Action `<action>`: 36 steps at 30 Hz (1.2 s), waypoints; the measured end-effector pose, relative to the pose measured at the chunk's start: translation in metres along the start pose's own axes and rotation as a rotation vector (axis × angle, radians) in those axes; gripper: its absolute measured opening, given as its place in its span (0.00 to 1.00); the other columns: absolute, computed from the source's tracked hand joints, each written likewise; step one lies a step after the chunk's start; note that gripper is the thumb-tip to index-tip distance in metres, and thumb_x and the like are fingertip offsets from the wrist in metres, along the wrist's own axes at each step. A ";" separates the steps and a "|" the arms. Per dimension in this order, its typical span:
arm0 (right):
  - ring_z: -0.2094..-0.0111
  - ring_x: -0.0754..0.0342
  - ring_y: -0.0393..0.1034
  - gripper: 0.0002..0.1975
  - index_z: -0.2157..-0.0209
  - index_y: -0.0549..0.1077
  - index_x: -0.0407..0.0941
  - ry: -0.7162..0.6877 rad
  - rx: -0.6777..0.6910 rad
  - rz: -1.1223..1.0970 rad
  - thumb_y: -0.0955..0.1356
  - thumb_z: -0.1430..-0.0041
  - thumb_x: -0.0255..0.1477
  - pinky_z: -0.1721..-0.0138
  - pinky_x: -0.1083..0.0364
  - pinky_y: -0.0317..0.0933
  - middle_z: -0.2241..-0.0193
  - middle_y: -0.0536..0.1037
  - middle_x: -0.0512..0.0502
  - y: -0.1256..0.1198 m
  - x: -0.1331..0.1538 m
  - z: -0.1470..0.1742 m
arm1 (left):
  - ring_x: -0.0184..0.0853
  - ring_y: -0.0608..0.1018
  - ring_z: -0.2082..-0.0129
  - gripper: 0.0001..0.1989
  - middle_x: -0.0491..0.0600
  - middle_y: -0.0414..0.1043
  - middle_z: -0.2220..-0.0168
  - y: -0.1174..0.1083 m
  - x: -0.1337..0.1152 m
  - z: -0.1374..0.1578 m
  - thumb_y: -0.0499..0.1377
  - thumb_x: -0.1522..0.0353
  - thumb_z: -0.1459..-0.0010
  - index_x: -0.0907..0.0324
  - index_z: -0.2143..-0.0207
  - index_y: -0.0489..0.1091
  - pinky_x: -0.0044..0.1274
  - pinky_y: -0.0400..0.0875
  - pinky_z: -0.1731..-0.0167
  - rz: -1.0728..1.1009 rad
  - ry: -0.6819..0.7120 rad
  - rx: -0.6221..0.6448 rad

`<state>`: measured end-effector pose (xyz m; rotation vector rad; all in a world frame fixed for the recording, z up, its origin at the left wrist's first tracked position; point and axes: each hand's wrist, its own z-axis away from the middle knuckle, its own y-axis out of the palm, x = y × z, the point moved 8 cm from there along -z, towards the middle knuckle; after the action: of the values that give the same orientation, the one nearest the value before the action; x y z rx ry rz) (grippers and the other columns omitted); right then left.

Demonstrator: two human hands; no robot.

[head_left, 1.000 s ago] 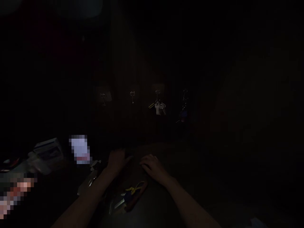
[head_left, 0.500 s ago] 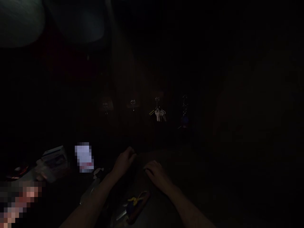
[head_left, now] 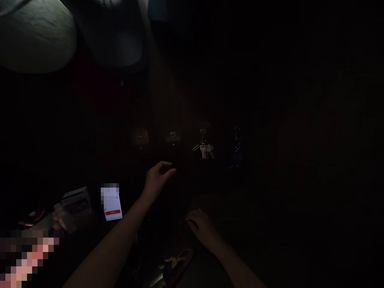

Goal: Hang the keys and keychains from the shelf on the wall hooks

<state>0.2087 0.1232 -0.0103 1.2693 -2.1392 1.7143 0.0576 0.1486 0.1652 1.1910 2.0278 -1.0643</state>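
Nearly everything is sunk in deep shadow; the upper left is dimly lit, and a glowing screen [head_left: 113, 205] is partly pixelated

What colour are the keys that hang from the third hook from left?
The keys look silvery grey; the head view shows them best.

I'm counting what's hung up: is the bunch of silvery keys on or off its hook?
On, by the look of it: the silvery keys dangle directly below the metal hook, blades pointing down.
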 end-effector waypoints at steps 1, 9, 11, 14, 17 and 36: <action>0.57 0.51 0.66 0.11 0.64 0.74 0.46 0.005 -0.002 -0.001 0.61 0.41 0.23 0.54 0.51 0.57 0.61 0.76 0.47 0.000 -0.001 0.000 | 0.34 0.76 0.66 0.12 0.46 0.75 0.67 -0.002 -0.004 -0.002 0.61 0.62 0.52 0.59 0.66 0.71 0.24 0.69 0.65 0.014 0.001 -0.020; 0.57 0.51 0.66 0.11 0.64 0.74 0.46 0.001 0.008 -0.024 0.61 0.41 0.25 0.54 0.51 0.57 0.61 0.76 0.47 0.004 -0.005 -0.001 | 0.32 0.76 0.72 0.16 0.45 0.73 0.73 -0.003 -0.022 -0.021 0.64 0.59 0.56 0.60 0.67 0.70 0.21 0.69 0.73 0.174 0.010 -0.125; 0.57 0.51 0.66 0.11 0.64 0.74 0.46 0.006 0.010 -0.028 0.60 0.41 0.25 0.54 0.52 0.57 0.61 0.76 0.46 0.003 -0.004 -0.002 | 0.33 0.76 0.71 0.17 0.46 0.74 0.72 0.000 -0.022 -0.027 0.64 0.59 0.57 0.60 0.68 0.70 0.22 0.69 0.72 0.193 -0.008 -0.132; 0.57 0.51 0.66 0.11 0.64 0.74 0.46 0.004 -0.001 -0.032 0.61 0.41 0.25 0.54 0.52 0.57 0.61 0.76 0.46 0.001 -0.004 -0.002 | 0.33 0.77 0.73 0.18 0.47 0.75 0.73 0.005 -0.019 -0.034 0.65 0.59 0.58 0.60 0.68 0.70 0.22 0.69 0.74 0.253 -0.059 -0.123; 0.57 0.51 0.66 0.11 0.64 0.74 0.46 -0.005 -0.005 -0.028 0.61 0.41 0.24 0.54 0.52 0.56 0.61 0.76 0.47 0.001 -0.004 -0.001 | 0.33 0.77 0.74 0.18 0.47 0.75 0.74 0.008 -0.013 -0.039 0.66 0.59 0.60 0.61 0.68 0.71 0.22 0.69 0.75 0.322 -0.119 -0.143; 0.57 0.52 0.66 0.10 0.64 0.74 0.47 -0.012 -0.001 0.019 0.61 0.41 0.25 0.55 0.52 0.56 0.61 0.76 0.47 0.006 -0.008 -0.003 | 0.33 0.78 0.70 0.14 0.48 0.76 0.72 0.028 0.042 -0.031 0.64 0.64 0.57 0.62 0.68 0.72 0.22 0.70 0.68 0.366 -0.224 -0.142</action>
<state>0.2091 0.1298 -0.0181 1.2658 -2.1655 1.7175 0.0612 0.2017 0.1402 1.2467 1.6084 -0.8185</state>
